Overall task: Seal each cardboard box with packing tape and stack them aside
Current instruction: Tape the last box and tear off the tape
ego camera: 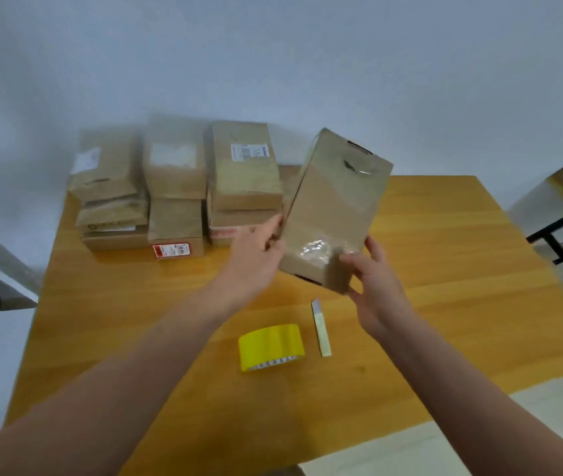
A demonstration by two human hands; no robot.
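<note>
Above the far middle of the table (pixel 462 252), a cardboard box (pixel 335 207) is held clear of the surface in both hands, tilted with its top end leaning away and to the right.

Task status, judged from the layout:
- A glossy strip of tape runs down the box's facing side and wraps its lower end, so this box appears sealed.
- Three stacks (pixel 177 187) of boxes stand at the far left of the table, several high. Whether every one of them is taped cannot be determined.
- The held box is not yet stacked. Its lower left edge is just beside the rightmost stack.
- No loose unsealed box is visible on the table.

Grip:
- The left hand (pixel 256 259) grips the lower left edge, with its fingers curled round behind the box and out of sight.
- The right hand (pixel 376 283) grips the lower right corner, thumb on the taped face and fingers (pixel 374 249) along the right side.

On the table, nearer the person, the yellow roll of tape (pixel 271 347) lies with a narrow blade (pixel 320 328) just beside it on the right, both well apart from the hands
</note>
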